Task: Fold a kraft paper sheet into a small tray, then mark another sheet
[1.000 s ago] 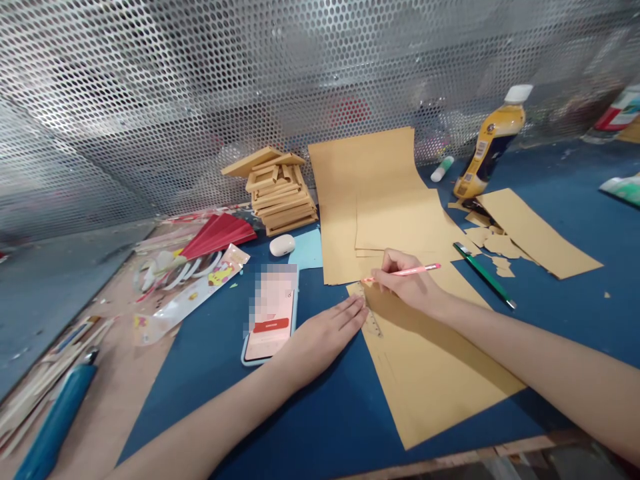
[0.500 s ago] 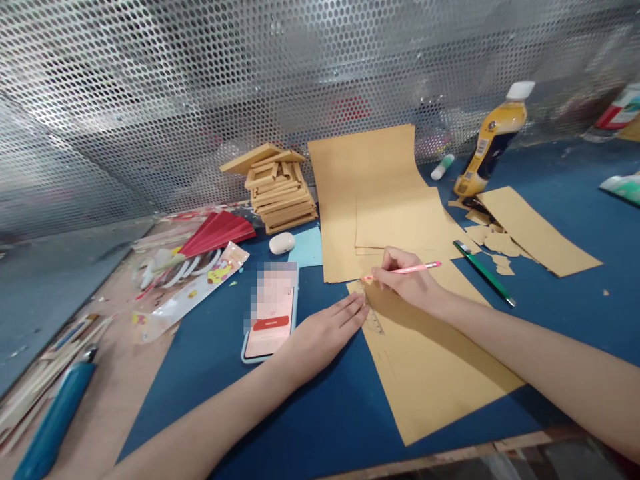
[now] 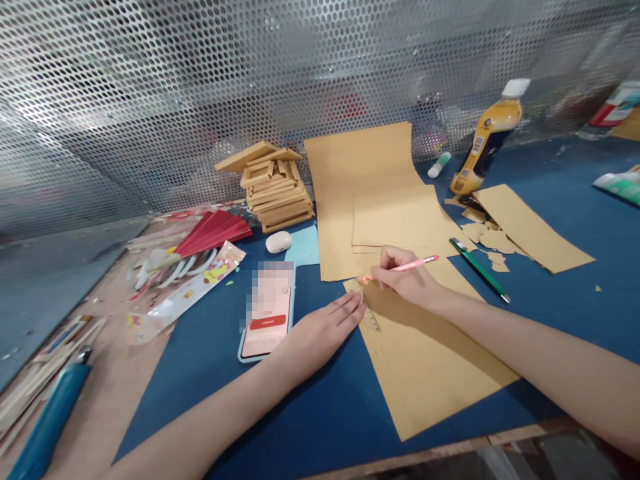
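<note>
My right hand [image 3: 406,275] is closed around a pink pencil [image 3: 414,264], its tip down at the upper left edge of a tan paper sheet [image 3: 430,373]. Lying flat, my left hand [image 3: 327,327] presses with its fingertips on a clear ruler [image 3: 371,319] along that sheet's left edge; the fingers cover part of the ruler. Faint short pencil marks show on the paper below it. Left of my left hand is a phone [image 3: 267,313] with a lit screen. To the right of the sheet lies a green craft knife or pen-like tool [image 3: 480,271].
Behind the hands stand larger tan sheets [image 3: 360,153] and a stack of tan frames [image 3: 280,200]. A yellow bottle [image 3: 487,143], paper scraps [image 3: 493,240] and a tan strip [image 3: 535,230] are right. On the left are a white case [image 3: 279,242], red folded paper [image 3: 213,233] and a blue-handled tool [image 3: 53,417].
The view has shifted slightly. The pencil in my right hand tilts a little more steeply, its tip still near the ruler's upper end. My left hand stays on the ruler.
</note>
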A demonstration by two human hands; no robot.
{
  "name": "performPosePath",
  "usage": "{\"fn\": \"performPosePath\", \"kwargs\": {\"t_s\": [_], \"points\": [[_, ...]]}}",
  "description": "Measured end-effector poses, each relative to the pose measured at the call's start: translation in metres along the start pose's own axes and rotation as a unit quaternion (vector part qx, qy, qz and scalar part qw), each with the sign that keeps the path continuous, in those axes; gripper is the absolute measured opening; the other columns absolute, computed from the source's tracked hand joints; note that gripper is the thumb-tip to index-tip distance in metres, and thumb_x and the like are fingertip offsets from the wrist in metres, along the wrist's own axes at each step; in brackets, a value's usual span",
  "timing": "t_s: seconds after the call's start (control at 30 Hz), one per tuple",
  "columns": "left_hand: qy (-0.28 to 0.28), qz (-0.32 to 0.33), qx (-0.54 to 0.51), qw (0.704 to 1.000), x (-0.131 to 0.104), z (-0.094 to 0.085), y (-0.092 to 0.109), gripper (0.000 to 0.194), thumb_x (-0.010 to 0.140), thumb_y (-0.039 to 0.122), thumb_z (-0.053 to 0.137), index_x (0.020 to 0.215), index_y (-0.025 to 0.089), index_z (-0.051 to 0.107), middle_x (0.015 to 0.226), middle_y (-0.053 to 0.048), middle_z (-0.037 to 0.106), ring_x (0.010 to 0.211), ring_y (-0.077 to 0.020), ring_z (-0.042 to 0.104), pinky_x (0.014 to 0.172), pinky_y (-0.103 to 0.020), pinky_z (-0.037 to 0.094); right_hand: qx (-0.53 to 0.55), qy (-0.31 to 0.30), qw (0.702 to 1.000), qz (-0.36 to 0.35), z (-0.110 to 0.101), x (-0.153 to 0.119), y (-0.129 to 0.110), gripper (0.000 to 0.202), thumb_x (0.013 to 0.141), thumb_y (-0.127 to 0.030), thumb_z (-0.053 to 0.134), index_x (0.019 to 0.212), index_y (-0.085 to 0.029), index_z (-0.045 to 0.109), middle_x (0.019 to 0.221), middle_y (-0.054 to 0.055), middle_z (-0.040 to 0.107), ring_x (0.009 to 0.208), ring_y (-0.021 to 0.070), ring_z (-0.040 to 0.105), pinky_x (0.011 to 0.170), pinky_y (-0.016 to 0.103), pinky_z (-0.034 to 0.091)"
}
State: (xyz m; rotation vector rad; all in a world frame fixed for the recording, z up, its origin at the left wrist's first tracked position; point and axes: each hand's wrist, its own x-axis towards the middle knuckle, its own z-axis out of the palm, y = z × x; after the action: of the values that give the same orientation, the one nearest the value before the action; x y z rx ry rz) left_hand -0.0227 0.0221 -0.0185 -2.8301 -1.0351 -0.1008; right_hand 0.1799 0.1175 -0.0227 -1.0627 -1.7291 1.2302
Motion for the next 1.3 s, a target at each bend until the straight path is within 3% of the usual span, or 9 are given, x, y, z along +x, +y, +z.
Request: {"fn": "performPosePath", "kwargs": {"t_s": [0.3,0.63,0.93,1.1,1.3], "points": [[-0.007,-0.007,0.008,1.0,0.001,0.0,0.0,0.046,0.09,-0.003,0.031,0.133,0.009,0.04,0.141,-0.015,0.043,0.135,-0.0186,0.034,0.107,-0.032,0.04,0.017,-0.058,0.998,0.025,-0.009,-0.001,-0.005,0.024,0.068,-0.014,0.057,0.053,-0.021,0.04,0.041,-0.008,0.046,0.041,0.007,0.039,0.045,0.024,0.032],[-0.012,-0.008,0.011,1.0,0.001,-0.001,0.0,0.047,0.089,-0.002,0.033,0.134,0.009,0.04,0.141,-0.014,0.044,0.133,-0.0187,0.037,0.107,-0.032,0.04,0.017,-0.173,0.985,0.026,-0.02,-0.001,-0.004,0.022,0.069,-0.015,0.058,0.056,-0.021,0.041,0.04,-0.007,0.051,0.044,0.0095,0.053,0.045,0.021,0.035],[-0.007,0.001,0.028,1.0,0.001,-0.001,0.0,0.042,0.091,0.001,0.032,0.132,0.006,0.043,0.14,-0.015,0.045,0.131,-0.0214,0.04,0.106,-0.033,0.04,0.015,-0.255,0.966,0.041,-0.025,-0.003,-0.009,0.027,0.071,-0.018,0.063,0.056,-0.02,0.041,0.039,-0.008,0.051,0.037,0.0056,0.038,0.04,0.02,0.021],[0.001,0.003,0.029,1.0,0.0,0.001,-0.001,0.042,0.092,0.001,0.03,0.132,0.007,0.042,0.14,-0.015,0.045,0.133,-0.0197,0.038,0.106,-0.033,0.04,0.116,-0.223,0.966,0.06,-0.025,-0.002,-0.01,0.026,0.076,-0.029,0.064,0.063,-0.02,0.043,0.044,-0.006,0.057,0.039,0.0071,0.043,0.04,0.021,0.025],[0.012,0.034,0.056,0.998,-0.007,0.004,0.001,0.04,0.093,0.002,0.029,0.13,0.006,0.043,0.138,-0.017,0.046,0.132,-0.0206,0.04,0.104,-0.032,0.042,0.154,-0.174,0.965,0.125,-0.023,0.001,-0.015,0.018,0.079,-0.036,0.061,0.077,-0.018,0.06,0.078,0.005,0.071,0.056,0.0109,0.058,0.047,0.023,0.037]]}}
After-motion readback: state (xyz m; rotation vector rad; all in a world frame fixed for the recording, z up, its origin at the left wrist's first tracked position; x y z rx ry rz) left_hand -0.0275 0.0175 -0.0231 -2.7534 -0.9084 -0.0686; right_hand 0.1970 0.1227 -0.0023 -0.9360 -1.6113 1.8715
